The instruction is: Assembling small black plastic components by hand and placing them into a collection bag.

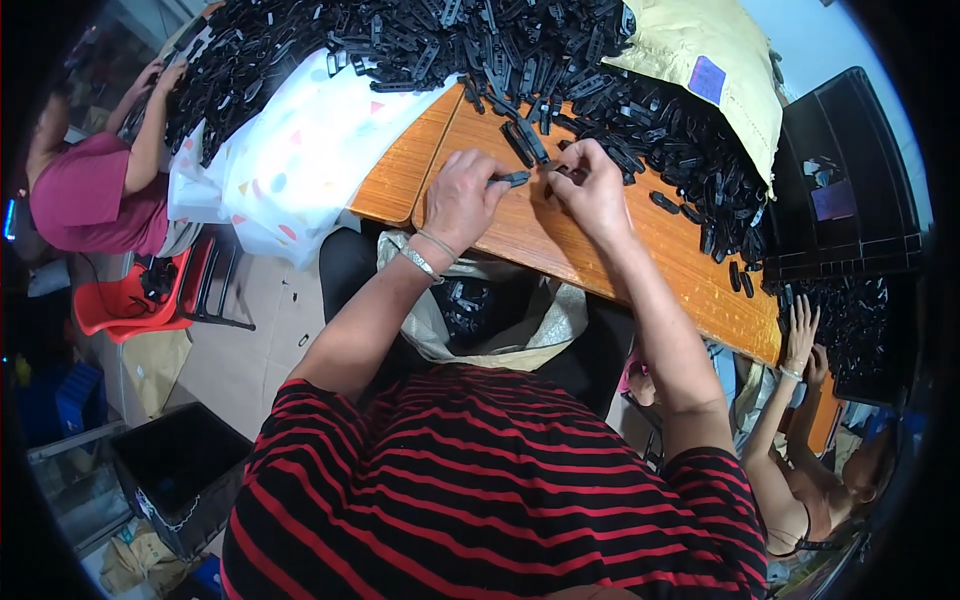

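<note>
My left hand [462, 200], with bands round its wrist, pinches a small dark plastic piece [512, 180] above the wooden table [500, 232]. Just to the right, my right hand [592, 192] is closed, its thumb and fingertips pressed together. Something dark shows at those fingertips, too small to make out. Beyond both hands, several long black plastic parts [518, 145] lie at the edge of a large heap of black plastic parts [500, 50]. In my lap, below the table edge, an open woven sack [425, 330] holds more dark pieces.
A patterned white plastic sheet [300, 150] covers the table's left side. A yellowish sack [690, 45] lies at the far right by a black crate [840, 170]. Co-workers sit at left [100, 190] and lower right [800, 480]. A red chair [130, 300] and dark bin [180, 470] stand left.
</note>
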